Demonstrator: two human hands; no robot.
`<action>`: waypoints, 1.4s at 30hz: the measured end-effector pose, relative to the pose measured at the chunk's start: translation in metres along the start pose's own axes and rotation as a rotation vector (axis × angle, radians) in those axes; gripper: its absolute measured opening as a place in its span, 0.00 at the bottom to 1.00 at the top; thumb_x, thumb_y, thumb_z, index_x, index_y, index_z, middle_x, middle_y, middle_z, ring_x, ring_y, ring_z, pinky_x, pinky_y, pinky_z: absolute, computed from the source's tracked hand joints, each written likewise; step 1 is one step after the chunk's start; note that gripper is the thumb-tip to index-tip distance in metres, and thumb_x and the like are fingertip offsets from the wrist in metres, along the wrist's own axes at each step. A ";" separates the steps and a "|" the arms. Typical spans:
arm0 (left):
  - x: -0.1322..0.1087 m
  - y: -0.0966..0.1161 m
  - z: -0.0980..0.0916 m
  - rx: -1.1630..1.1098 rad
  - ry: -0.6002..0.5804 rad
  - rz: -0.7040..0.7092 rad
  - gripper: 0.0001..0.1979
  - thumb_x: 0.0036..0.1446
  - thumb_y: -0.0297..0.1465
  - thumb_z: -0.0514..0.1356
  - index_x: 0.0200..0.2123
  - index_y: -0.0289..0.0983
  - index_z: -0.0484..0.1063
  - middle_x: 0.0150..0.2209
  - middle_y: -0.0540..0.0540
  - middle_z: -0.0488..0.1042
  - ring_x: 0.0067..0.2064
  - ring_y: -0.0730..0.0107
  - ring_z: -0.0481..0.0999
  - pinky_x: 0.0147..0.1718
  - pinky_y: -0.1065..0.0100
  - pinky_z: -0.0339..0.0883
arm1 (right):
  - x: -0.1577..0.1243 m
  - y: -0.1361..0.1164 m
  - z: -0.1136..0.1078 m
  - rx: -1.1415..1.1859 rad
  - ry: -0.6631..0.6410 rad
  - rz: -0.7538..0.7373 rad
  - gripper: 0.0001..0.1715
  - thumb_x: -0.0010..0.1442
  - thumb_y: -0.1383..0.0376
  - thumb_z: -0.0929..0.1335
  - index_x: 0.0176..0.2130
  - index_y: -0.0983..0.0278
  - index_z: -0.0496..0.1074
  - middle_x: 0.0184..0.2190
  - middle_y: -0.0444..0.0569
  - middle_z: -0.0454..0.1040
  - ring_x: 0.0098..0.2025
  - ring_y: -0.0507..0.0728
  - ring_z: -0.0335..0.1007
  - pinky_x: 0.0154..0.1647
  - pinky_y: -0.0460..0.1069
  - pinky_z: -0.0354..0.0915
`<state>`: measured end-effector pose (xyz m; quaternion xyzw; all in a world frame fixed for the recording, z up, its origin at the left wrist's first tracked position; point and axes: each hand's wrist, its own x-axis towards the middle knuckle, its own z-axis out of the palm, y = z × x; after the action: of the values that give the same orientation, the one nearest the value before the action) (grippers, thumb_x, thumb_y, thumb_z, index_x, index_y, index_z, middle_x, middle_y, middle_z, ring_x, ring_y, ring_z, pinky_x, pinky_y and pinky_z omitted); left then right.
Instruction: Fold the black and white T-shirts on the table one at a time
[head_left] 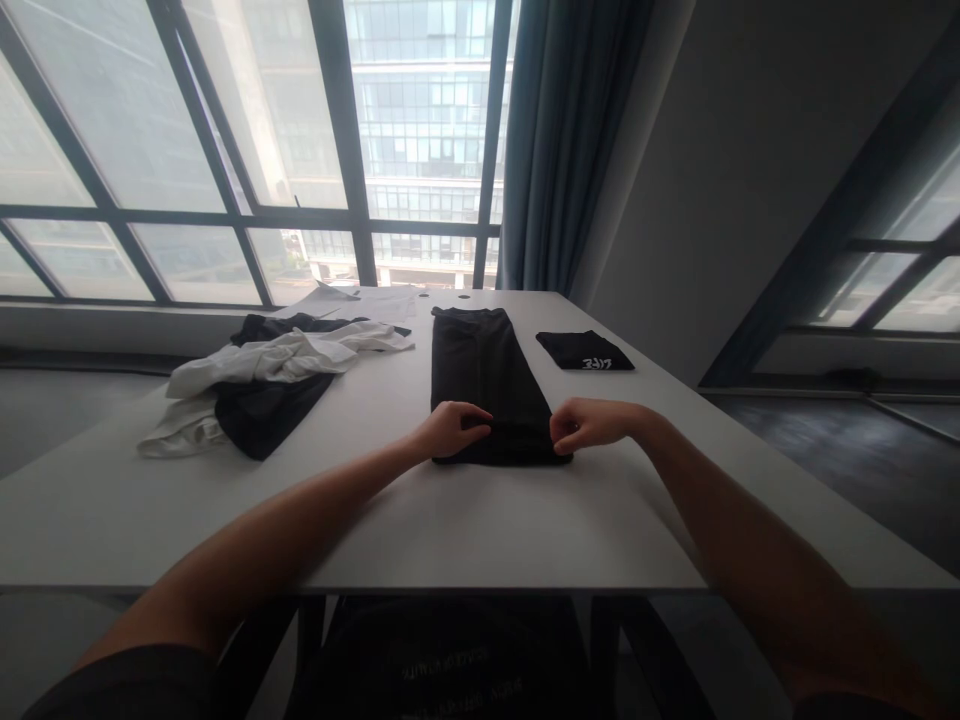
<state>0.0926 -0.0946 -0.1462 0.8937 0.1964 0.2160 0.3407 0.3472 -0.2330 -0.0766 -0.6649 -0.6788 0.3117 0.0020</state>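
Observation:
A pair of black shorts (480,365), folded lengthwise, lies flat on the white table straight in front of me, its waistband toward the window. My left hand (451,430) rests over the near left part of it, thumb and fingers drawn together on the cloth. At the near right edge, my right hand (589,424) is curled with its fingertips pinching the fabric. The near hem lies on the table. How much cloth sits between the fingers is partly hidden.
A folded black garment with white lettering (589,352) lies at the right. To the left is a loose heap of white clothing (277,357) and dark clothing (277,415). The white table (510,530) reaches back toward the windows and a blue curtain (570,140).

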 end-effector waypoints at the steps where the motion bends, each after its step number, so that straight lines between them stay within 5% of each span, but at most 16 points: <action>1: -0.001 0.002 0.000 0.051 -0.023 0.045 0.17 0.60 0.38 0.63 0.48 0.36 0.80 0.39 0.44 0.80 0.38 0.63 0.78 0.39 0.65 0.71 | 0.000 0.001 0.000 -0.005 -0.044 0.042 0.28 0.48 0.42 0.73 0.32 0.64 0.78 0.30 0.50 0.76 0.31 0.57 0.70 0.31 0.49 0.63; 4: -0.003 0.008 -0.003 0.185 -0.120 0.167 0.21 0.59 0.43 0.64 0.50 0.36 0.79 0.44 0.41 0.79 0.42 0.60 0.79 0.43 0.64 0.70 | 0.005 0.001 0.003 -0.046 0.059 0.038 0.32 0.50 0.38 0.70 0.31 0.64 0.78 0.29 0.51 0.77 0.31 0.58 0.71 0.32 0.50 0.64; 9: -0.004 0.012 -0.016 0.457 -0.283 0.265 0.30 0.55 0.50 0.66 0.55 0.38 0.76 0.44 0.40 0.77 0.47 0.53 0.77 0.51 0.59 0.64 | 0.027 -0.005 0.021 -0.043 0.582 -0.229 0.31 0.60 0.44 0.67 0.51 0.63 0.76 0.49 0.55 0.76 0.48 0.62 0.73 0.50 0.55 0.68; 13: -0.007 0.009 -0.033 0.535 -0.392 0.304 0.34 0.53 0.48 0.68 0.61 0.43 0.71 0.47 0.41 0.75 0.49 0.54 0.75 0.50 0.61 0.63 | 0.043 -0.005 0.038 -0.069 0.431 -0.228 0.39 0.60 0.46 0.68 0.65 0.59 0.65 0.68 0.54 0.59 0.69 0.65 0.54 0.69 0.59 0.53; 17: -0.012 -0.002 -0.054 0.515 -0.437 0.287 0.38 0.49 0.38 0.71 0.63 0.45 0.67 0.54 0.41 0.71 0.54 0.53 0.71 0.53 0.61 0.64 | 0.047 0.003 0.040 -0.052 0.275 -0.158 0.42 0.62 0.44 0.67 0.68 0.58 0.62 0.72 0.52 0.51 0.73 0.66 0.45 0.72 0.60 0.46; 23: -0.011 -0.026 -0.072 0.402 -0.474 0.232 0.37 0.42 0.30 0.74 0.58 0.46 0.72 0.62 0.44 0.67 0.60 0.55 0.69 0.58 0.62 0.62 | 0.037 0.009 0.029 -0.038 0.223 -0.153 0.48 0.54 0.39 0.70 0.67 0.54 0.63 0.72 0.49 0.51 0.71 0.68 0.48 0.71 0.61 0.48; 28: -0.010 -0.026 -0.071 0.406 -0.420 0.257 0.26 0.49 0.31 0.69 0.53 0.42 0.77 0.58 0.43 0.73 0.54 0.58 0.75 0.54 0.64 0.66 | 0.021 0.000 0.023 -0.084 0.124 -0.119 0.58 0.38 0.42 0.79 0.65 0.52 0.66 0.71 0.47 0.53 0.68 0.72 0.55 0.65 0.60 0.59; 34: -0.009 -0.016 -0.064 0.459 -0.323 0.270 0.15 0.54 0.29 0.63 0.45 0.45 0.80 0.53 0.49 0.78 0.44 0.65 0.79 0.49 0.67 0.68 | 0.016 -0.014 0.023 -0.172 0.206 -0.119 0.28 0.49 0.48 0.74 0.46 0.59 0.79 0.56 0.52 0.71 0.48 0.64 0.72 0.47 0.54 0.67; 39: -0.006 -0.026 -0.061 0.512 -0.177 0.223 0.12 0.60 0.32 0.55 0.41 0.39 0.79 0.37 0.45 0.81 0.37 0.63 0.79 0.41 0.66 0.69 | 0.018 -0.015 0.020 -0.183 0.436 -0.078 0.20 0.59 0.52 0.67 0.44 0.62 0.77 0.35 0.50 0.77 0.34 0.58 0.69 0.38 0.51 0.62; 42: -0.004 -0.035 -0.062 0.441 -0.072 0.181 0.15 0.64 0.37 0.52 0.41 0.37 0.77 0.32 0.45 0.79 0.32 0.64 0.77 0.36 0.66 0.68 | 0.022 -0.006 0.017 -0.118 0.673 -0.058 0.23 0.62 0.51 0.64 0.46 0.64 0.75 0.33 0.51 0.76 0.33 0.58 0.68 0.37 0.51 0.60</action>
<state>0.0499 -0.0404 -0.1297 0.9675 0.1458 0.1658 0.1234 0.3317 -0.2197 -0.0968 -0.7099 -0.6755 0.0352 0.1963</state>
